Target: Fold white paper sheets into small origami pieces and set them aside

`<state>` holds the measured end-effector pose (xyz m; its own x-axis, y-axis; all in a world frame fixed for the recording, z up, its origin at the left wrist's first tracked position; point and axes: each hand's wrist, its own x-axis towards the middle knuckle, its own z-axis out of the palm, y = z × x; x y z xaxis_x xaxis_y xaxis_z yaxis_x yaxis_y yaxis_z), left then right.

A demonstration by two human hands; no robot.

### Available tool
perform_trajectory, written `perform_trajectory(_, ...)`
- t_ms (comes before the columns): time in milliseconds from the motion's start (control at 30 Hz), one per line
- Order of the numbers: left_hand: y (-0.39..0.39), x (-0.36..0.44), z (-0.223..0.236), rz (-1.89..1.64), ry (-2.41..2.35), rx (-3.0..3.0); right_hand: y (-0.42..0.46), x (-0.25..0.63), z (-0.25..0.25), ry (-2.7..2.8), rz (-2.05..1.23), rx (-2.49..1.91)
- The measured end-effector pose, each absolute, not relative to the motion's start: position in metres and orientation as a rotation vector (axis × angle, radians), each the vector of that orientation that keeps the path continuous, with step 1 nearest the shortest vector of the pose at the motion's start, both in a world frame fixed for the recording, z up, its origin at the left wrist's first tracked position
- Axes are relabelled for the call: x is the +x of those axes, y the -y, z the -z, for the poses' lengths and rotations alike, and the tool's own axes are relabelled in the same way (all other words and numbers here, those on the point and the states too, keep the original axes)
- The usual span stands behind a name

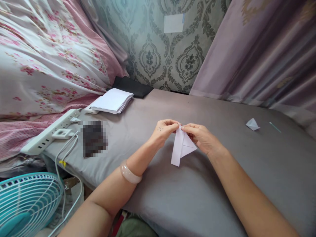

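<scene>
Two hands meet mid-surface on my feed, over a grey cloth (153, 204) that spreads far to a wall in patterned wallpaper (149, 57). Mauve curtain (229, 56) sweeping down far right; floral fabric (46, 62) bunched all along the left. And there's the folded white paper (176, 148), right at the centre, top end up at the fingers, a strip and a triangular flap fanning towards me! Left hand (164, 130): thumb and fingertips pinched together on that top end. Right hand (198, 134): same tight pinch, just beside it.

Edges now: the near one passes beneath the forearms; the left one runs by a white power strip (50, 131), with a turquoise fan (27, 204) beyond it. Good elbow room to the right, grey cloth running wide before a small folded paper (252, 124) and a thin pale stick (275, 127). Tighter far left: a paper stack (112, 99) beside a black item (133, 86), with a pixelated dark object (93, 138) nearer me.

Writing? One dark line crosses the flap; the white sheet (173, 23) on the wall I can't read from here.
</scene>
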<state>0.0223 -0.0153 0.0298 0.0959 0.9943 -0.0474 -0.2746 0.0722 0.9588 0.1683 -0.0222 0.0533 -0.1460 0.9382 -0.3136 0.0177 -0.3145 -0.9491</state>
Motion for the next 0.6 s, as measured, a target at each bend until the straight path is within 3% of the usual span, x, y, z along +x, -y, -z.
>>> perform_trajectory(600, 0.0103, 0.0151, -0.0245, -1.127, -0.912, 0.905, 0.0164, 0.1757, -0.0447, 1.189, -1.502, -1.336)
